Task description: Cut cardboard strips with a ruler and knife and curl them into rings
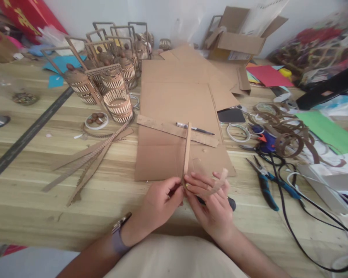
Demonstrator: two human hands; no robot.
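My left hand point(159, 202) and my right hand point(213, 204) meet near the table's front edge, both pinched on a long cardboard strip point(187, 150). The strip stands up from my fingers and a second part of it bends off to the right over my right hand. A dark tool handle point(231, 203) shows under my right hand; I cannot tell whether the hand grips it. A flat cardboard sheet point(174, 100) lies just beyond my hands, with a silver pen point(194, 128) and a cardboard ruler strip point(162, 125) on it.
Several cardboard lanterns point(116, 94) stand at the back left, cut strips point(89, 158) lie left of the sheet. Blue pliers point(265, 181), a black cable point(292, 231), cardboard rings point(287, 135), tape rolls and coloured paper crowd the right. An open box point(237, 38) stands at the back.
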